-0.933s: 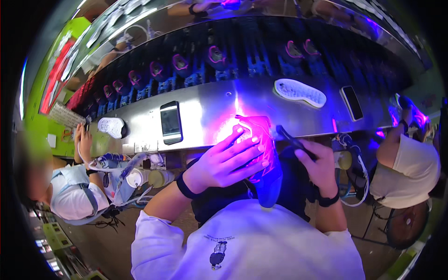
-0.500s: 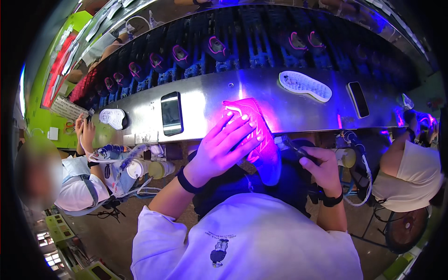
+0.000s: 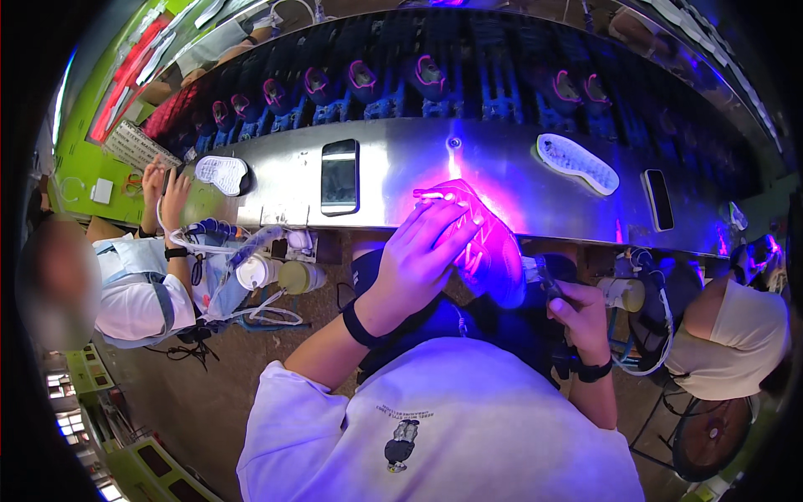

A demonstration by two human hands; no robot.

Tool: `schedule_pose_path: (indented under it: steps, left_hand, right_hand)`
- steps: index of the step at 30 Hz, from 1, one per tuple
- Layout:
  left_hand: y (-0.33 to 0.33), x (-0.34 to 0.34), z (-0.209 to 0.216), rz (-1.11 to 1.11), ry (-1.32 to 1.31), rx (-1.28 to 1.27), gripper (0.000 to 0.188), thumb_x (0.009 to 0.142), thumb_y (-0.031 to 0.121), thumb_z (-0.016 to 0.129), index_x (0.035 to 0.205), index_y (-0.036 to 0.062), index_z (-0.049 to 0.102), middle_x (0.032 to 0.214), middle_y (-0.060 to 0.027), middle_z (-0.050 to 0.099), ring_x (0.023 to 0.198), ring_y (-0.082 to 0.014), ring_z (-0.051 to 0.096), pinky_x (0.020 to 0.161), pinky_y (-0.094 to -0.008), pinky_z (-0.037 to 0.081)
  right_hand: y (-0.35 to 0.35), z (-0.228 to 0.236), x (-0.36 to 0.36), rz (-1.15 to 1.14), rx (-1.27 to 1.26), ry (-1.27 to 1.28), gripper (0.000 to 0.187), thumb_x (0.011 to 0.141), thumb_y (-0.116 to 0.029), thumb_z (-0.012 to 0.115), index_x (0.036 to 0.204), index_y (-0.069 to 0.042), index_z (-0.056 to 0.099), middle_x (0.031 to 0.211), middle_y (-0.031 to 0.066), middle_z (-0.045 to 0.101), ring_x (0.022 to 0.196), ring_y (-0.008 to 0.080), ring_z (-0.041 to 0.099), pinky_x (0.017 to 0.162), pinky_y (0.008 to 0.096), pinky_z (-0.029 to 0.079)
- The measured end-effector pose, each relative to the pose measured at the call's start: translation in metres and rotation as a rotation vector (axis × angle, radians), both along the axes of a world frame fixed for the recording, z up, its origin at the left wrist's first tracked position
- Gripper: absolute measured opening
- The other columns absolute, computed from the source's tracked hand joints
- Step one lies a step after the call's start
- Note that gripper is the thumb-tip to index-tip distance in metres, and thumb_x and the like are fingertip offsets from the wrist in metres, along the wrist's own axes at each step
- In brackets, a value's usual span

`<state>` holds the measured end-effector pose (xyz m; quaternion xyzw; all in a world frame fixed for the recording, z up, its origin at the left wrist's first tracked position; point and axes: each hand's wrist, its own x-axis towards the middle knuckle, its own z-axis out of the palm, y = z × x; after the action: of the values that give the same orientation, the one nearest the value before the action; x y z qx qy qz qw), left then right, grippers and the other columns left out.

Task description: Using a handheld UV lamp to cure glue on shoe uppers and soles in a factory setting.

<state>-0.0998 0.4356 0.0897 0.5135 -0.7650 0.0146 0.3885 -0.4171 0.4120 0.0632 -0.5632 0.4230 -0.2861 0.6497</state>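
Observation:
A shoe [image 3: 495,261], lit pink and violet, slants between the metal bench's front edge and my lap. My left hand [image 3: 418,259] lies over its upper and laces, fingers bent round one side, holding it. At its upper end a pale strip or lace end shows by my fingertips. My right hand [image 3: 583,311] is closed round the dark handle of a brush [image 3: 533,269]. The brush's pale head meets the shoe's right side, near the lower end. The shoe's underside is hidden.
On the metal bench [image 3: 284,167] lie two phones, a dark one [image 3: 340,176] and another [image 3: 658,199], and two white soles [image 3: 579,163] [image 3: 222,174]. Behind runs a dark slatted conveyor carrying several shoes [image 3: 431,77]. Co-workers [image 3: 138,289] sit on both sides, near pots and hoses [image 3: 258,272].
The whole view has shifted, so the bench appears further right and higher. The shoe has tilted and come nearer me. The brush head has moved down along its side toward the lower end.

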Motion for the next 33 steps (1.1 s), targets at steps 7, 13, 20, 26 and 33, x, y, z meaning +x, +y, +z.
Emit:
schedule_pose_path:
  steps: [7, 13, 20, 26, 33]
  left_hand:
    - [0.011, -0.001, -0.008, 0.143, 0.041, 0.207, 0.071, 0.064, -0.001, 0.079, 0.131, 0.0153, 0.066, 0.129, -0.0106, 0.065, 0.115, -0.0328, 0.067, 0.089, -0.0398, 0.060]
    - [0.010, -0.005, -0.002, 0.225, 0.044, 0.328, 0.061, 0.067, 0.004, 0.081, 0.127, 0.0129, 0.068, 0.122, -0.0081, 0.067, 0.102, -0.0282, 0.072, 0.082, -0.0372, 0.061]
    - [0.000, 0.007, 0.009, 0.136, 0.148, 0.594, 0.062, 0.065, 0.023, 0.089, 0.124, 0.0105, 0.071, 0.109, -0.0098, 0.070, 0.091, -0.0303, 0.073, 0.079, -0.0394, 0.060]
    - [-0.011, 0.014, 0.012, 0.017, 0.192, 0.805, 0.071, 0.061, 0.029, 0.093, 0.124, 0.0055, 0.070, 0.102, -0.0137, 0.071, 0.095, -0.0314, 0.072, 0.084, -0.0386, 0.057]
    - [-0.015, 0.001, -0.004, -0.158, 0.496, 0.955, 0.085, 0.072, 0.025, 0.091, 0.145, 0.0045, 0.054, 0.122, -0.0138, 0.072, 0.109, -0.0190, 0.070, 0.096, -0.0349, 0.054]
  right_hand:
    - [0.020, -0.007, 0.001, -0.023, 0.048, 0.032, 0.032, 0.092, -0.013, 0.074, 0.119, 0.005, 0.072, 0.086, 0.0028, 0.068, 0.076, 0.0100, 0.062, 0.072, 0.0258, 0.050]
    - [0.013, 0.000, 0.010, -0.168, -0.101, 0.112, 0.030, 0.089, -0.006, 0.075, 0.117, 0.004, 0.073, 0.087, 0.0033, 0.069, 0.080, 0.0110, 0.062, 0.073, 0.0263, 0.050]
    - [-0.031, 0.036, 0.009, 0.054, -0.523, 0.367, 0.032, 0.082, 0.002, 0.076, 0.114, 0.001, 0.074, 0.084, 0.0076, 0.067, 0.076, 0.0143, 0.062, 0.071, 0.0273, 0.047]
    - [-0.047, 0.003, 0.015, -0.032, -0.532, 0.210, 0.031, 0.085, 0.000, 0.075, 0.115, 0.003, 0.073, 0.088, 0.0065, 0.070, 0.077, 0.0125, 0.062, 0.072, 0.0253, 0.048]
    - [-0.053, -0.007, 0.029, -0.120, -0.095, 0.025, 0.028, 0.093, -0.008, 0.072, 0.118, 0.004, 0.071, 0.081, 0.0013, 0.067, 0.070, 0.0067, 0.059, 0.062, 0.0210, 0.044]
